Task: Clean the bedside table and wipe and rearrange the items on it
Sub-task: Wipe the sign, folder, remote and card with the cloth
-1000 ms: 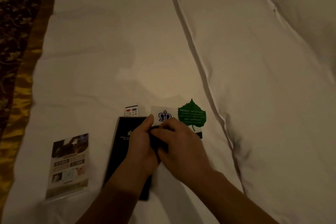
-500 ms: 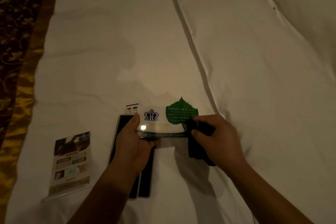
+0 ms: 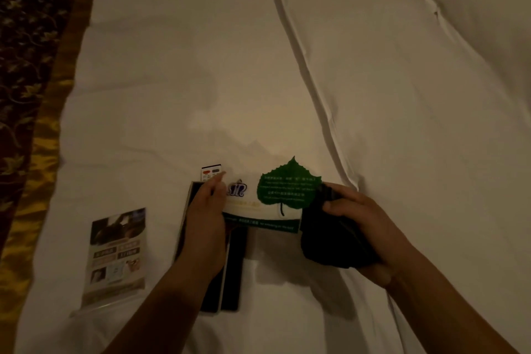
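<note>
My left hand [image 3: 207, 211] holds the left end of a white card [image 3: 258, 208] with a green leaf shape and a blue crown logo, lifted just above the bed. My right hand [image 3: 356, 221] grips a dark cloth [image 3: 324, 241] at the card's right edge. Under my left hand a long black box [image 3: 230, 276] lies on the sheet. A white remote control [image 3: 211, 172] pokes out beyond my left fingers. A clear stand-up leaflet holder [image 3: 115, 256] lies flat at the left.
Everything rests on a white bed sheet [image 3: 172, 80]. A thick white duvet [image 3: 416, 95] covers the right half, its fold running diagonally. A dark patterned bed runner with a gold band [image 3: 26, 95] lies along the left edge.
My hands have moved apart: the right hand drew the dark cloth rightward off the card's face to its right end, uncovering the green leaf. The left hand kept its hold on the card.
</note>
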Demonstrator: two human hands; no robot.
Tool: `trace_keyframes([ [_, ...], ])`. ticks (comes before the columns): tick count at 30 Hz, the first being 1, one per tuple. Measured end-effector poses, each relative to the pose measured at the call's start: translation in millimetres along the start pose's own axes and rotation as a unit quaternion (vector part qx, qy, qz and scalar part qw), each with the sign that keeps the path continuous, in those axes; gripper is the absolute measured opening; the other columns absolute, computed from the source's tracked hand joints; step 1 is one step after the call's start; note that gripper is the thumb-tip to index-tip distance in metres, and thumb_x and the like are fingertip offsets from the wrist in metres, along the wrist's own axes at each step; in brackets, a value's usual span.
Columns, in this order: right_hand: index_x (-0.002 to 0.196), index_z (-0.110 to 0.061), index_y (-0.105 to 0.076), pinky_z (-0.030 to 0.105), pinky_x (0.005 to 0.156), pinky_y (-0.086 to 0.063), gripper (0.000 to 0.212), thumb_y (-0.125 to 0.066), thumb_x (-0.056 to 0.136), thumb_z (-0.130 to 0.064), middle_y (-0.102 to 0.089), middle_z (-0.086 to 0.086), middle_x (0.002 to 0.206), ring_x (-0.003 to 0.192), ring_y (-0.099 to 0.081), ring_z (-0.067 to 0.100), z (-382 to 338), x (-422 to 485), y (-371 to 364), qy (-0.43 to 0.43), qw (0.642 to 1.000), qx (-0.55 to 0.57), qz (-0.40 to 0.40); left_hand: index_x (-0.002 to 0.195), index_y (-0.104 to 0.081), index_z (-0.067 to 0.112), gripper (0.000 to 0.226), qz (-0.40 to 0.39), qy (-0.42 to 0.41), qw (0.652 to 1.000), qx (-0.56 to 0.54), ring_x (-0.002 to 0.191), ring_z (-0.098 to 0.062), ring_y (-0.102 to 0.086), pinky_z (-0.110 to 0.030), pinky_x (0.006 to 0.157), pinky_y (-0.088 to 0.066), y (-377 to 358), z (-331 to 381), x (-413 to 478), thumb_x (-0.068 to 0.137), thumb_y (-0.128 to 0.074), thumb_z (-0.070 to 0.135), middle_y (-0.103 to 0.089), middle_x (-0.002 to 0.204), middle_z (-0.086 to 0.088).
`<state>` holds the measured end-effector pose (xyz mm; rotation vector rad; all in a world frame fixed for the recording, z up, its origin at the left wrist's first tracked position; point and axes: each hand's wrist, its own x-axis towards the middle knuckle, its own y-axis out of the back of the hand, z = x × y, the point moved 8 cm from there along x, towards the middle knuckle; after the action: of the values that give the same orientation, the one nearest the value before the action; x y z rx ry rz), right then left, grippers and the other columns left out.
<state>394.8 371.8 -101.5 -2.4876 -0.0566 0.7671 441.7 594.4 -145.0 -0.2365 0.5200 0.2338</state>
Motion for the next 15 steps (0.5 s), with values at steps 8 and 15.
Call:
trace_keyframes([
  [8,0.108,-0.038,-0.069,0.015,0.082,-0.052,0.049,-0.070,0.074,-0.002,-0.071,-0.017,0.104,0.097,-0.067,0.002,-24,-18,-76,0.211,0.917,-0.340,-0.002,0.109,-0.077,0.029,0.042,-0.163,0.068,0.984,-0.013,0.103,-0.028,-0.072,-0.043,0.086,-0.057,-40,-23,-27,0.101,-0.041,0.050,-0.075,0.108,-0.013],
  [15,0.097,-0.031,-0.071,0.024,0.085,-0.053,0.024,-0.071,0.075,-0.019,-0.069,-0.018,0.093,0.088,-0.062,-0.003,-27,-23,-74,0.242,0.849,-0.443,0.158,0.131,-0.064,0.014,0.052,-0.185,0.181,0.940,-0.222,0.113,-0.039,-0.066,-0.052,0.089,-0.057,-58,-25,-46,0.090,-0.049,0.042,-0.064,0.127,-0.027],
])
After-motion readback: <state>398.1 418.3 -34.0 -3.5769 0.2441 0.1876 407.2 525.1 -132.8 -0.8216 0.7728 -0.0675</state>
